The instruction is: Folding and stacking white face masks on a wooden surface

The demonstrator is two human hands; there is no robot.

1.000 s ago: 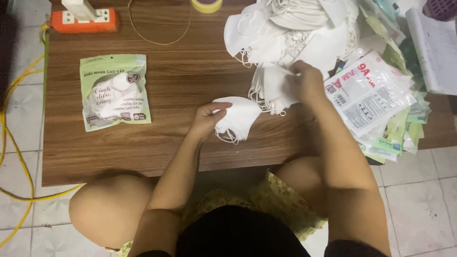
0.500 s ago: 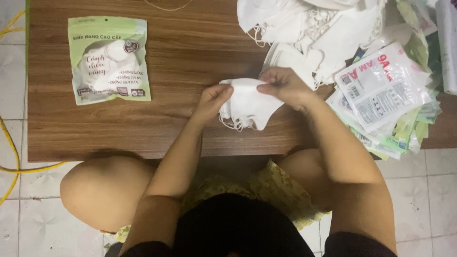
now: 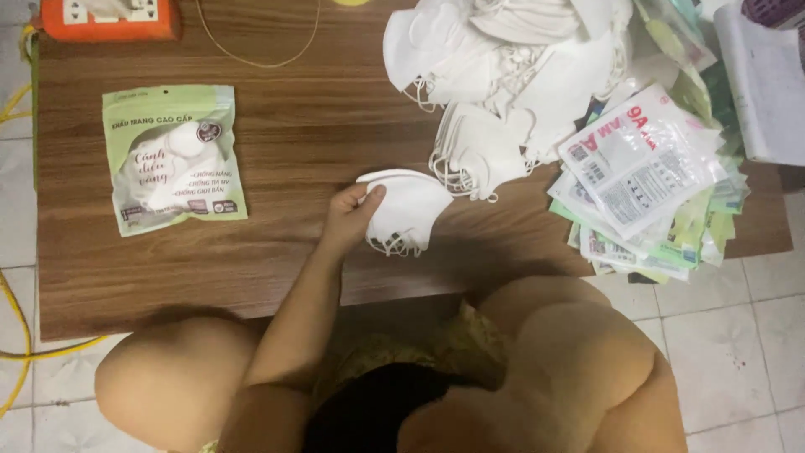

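Withdrawn since half a second ago: right hand, formerly on the mask alongside the left, now out of view; only the left remains on it.

Item 1: white face mask (image 3: 407, 210), folded, lying on the wooden tabletop (image 3: 319, 126) near its front edge, centre. Long axis runs roughly left to right, tilted a little down toward the right; curved fold edge faces away from the person, ear loops trail at the near side toward the tabletop's front edge.

Item 2: left hand (image 3: 352, 214), fingers closed on the mask's left end, thumb on top.

Item 3: heap of loose white masks (image 3: 511, 75), far right of the tabletop, just beyond the held mask, nearly touching it.

Item 4: stack of flat printed pouches (image 3: 646, 168), right edge, overhanging.

Item 5: green sealed mask pouch (image 3: 172, 159), left side, well apart from the hand.

Item 6: orange power strip (image 3: 109, 18), far left corner.
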